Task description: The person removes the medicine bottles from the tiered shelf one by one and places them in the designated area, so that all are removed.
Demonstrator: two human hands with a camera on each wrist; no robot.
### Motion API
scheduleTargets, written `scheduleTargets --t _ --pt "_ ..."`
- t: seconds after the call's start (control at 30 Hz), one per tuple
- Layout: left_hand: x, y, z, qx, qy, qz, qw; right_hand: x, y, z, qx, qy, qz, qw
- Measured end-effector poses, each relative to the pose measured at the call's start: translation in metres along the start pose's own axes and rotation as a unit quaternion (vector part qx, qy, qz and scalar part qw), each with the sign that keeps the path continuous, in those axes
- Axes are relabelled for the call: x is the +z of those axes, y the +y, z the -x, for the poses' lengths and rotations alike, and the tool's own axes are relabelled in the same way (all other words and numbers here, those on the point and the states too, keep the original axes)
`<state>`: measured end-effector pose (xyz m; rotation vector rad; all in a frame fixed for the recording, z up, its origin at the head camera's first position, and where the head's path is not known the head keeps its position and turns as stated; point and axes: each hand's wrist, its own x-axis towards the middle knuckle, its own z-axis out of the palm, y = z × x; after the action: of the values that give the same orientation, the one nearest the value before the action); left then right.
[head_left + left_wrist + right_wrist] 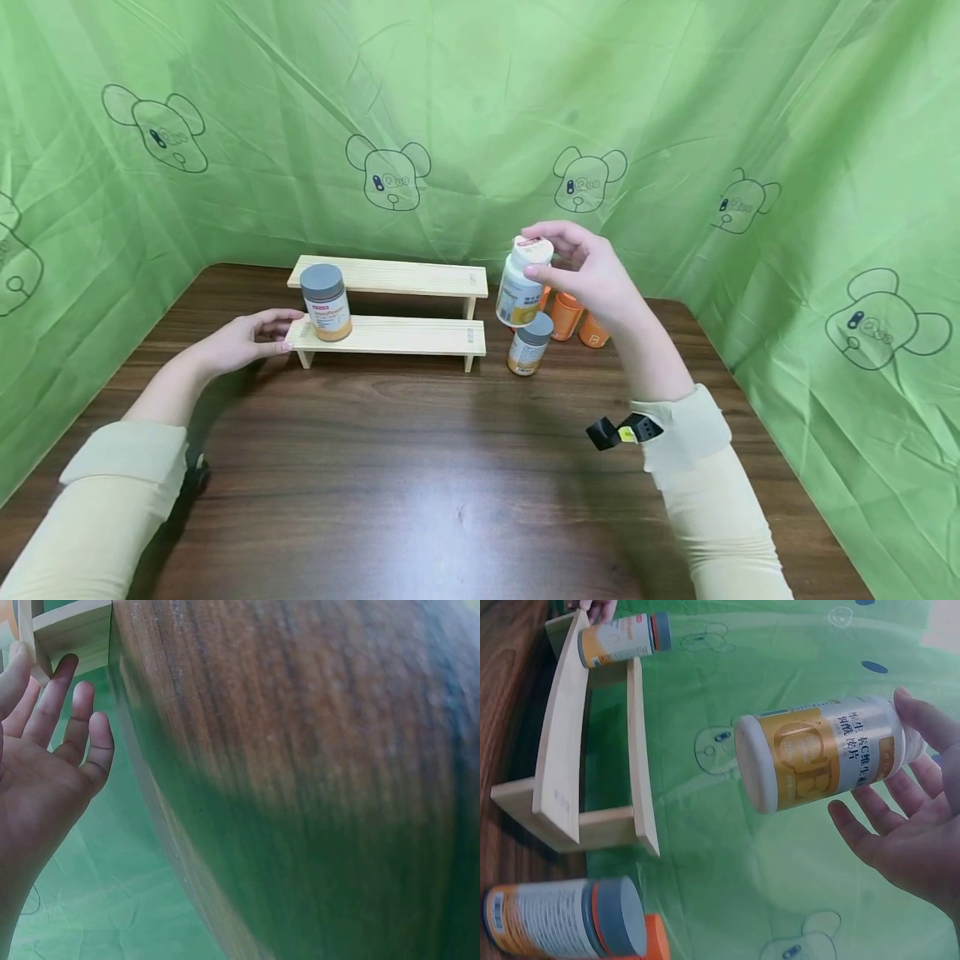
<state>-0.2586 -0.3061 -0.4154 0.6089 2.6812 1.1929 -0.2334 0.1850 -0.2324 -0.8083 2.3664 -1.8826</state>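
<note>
My right hand (pixel 588 267) holds a white pill bottle (pixel 517 292) by its cap, thumb on one side and fingers on the other. The bottle is in the air, upright, with a yellow and silver label (pixel 829 750) in the right wrist view. At the left end of a two-step wooden rack (pixel 405 335), my left hand (pixel 243 340) grips the lower board between thumb and fingers. A grey-capped supplement jar (pixel 327 312) stands on that board, close to the left hand. In the left wrist view, the left hand's (pixel 52 757) other fingers are spread loosely beside the rack's end.
Another grey-capped jar (pixel 528 346) stands on the brown table (pixel 360 467), right of the rack and below the held bottle. Several orange bottles (pixel 566 317) stand behind it, partly hidden by the right hand. A green cloth (pixel 480 100) printed with bear faces hangs around the table.
</note>
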Motion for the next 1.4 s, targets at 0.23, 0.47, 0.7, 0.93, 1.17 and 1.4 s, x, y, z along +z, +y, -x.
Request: scheduleTargets --t 0.23,0.47,0.7,0.93,1.17,1.4 --pt "-0.002 0.002 0.0 -0.012 -0.007 -0.004 0.9999 -0.021 0.005 0.012 -0.014 0.009 0.011 0.9998" --pt "-0.001 0.004 0.0 -0.015 -0.007 -0.007 0.9998 -0.04 0.015 0.022 -0.013 0.021 0.016 0.9996" --pt "0.0 0.003 0.0 -0.016 -0.005 -0.003 0.9999 -0.059 0.03 0.035 0.003 0.04 0.006 0.9992" --pt "-0.001 0.004 0.0 -0.015 -0.004 -0.004 0.9999 -0.076 0.057 0.046 0.041 0.065 0.011 0.997" --pt "-0.002 0.005 0.001 -0.015 -0.005 -0.018 0.9997 -0.083 0.085 0.053 0.066 0.072 -0.006 0.9952" --pt "-0.001 0.005 0.0 -0.015 -0.007 -0.008 0.9998 -0.083 0.108 0.06 0.085 0.085 -0.003 0.9928"
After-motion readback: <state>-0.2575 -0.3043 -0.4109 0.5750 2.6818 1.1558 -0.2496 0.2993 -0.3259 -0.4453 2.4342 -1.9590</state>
